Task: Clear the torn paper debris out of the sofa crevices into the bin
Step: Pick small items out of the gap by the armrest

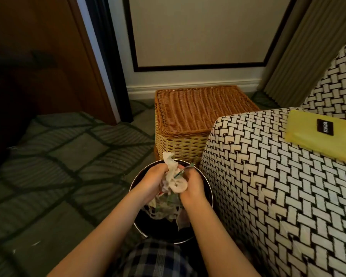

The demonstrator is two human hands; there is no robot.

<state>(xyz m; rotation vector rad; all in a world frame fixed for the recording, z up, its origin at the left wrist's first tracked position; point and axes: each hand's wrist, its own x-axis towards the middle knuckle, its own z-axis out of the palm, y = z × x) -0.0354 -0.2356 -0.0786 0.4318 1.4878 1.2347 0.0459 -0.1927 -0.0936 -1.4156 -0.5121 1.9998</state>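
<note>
- Step in hand, as I judge it: the drop-off. A bundle of torn paper (175,181) is held over the mouth of the round dark bin (162,230), not yet let go.
- The left hand (151,183) and the right hand (195,187) are close together. Each has its fingers curled round one side of the bundle, squeezing it between them. A white strip sticks up above the knuckles.
- More paper scraps (168,211) already lie inside the bin, below the hands, towards its far side.
- The bin stands on the carpet (68,156), just beside the outer face of the sofa arm (268,176) and in front of a wicker basket (198,110).
- A yellow pouch (318,134) lies on top of the sofa arm, near its right edge, well apart from the hands.
- The next move probably calls for both hands to loosen and part so the bundle falls straight down inside the rim. Loose shreds may cling to the fingers or drift onto the carpet, so it would help to keep low over the opening.
- The sofa crevices are out of view, so I cannot tell whether any debris remains there.
</note>
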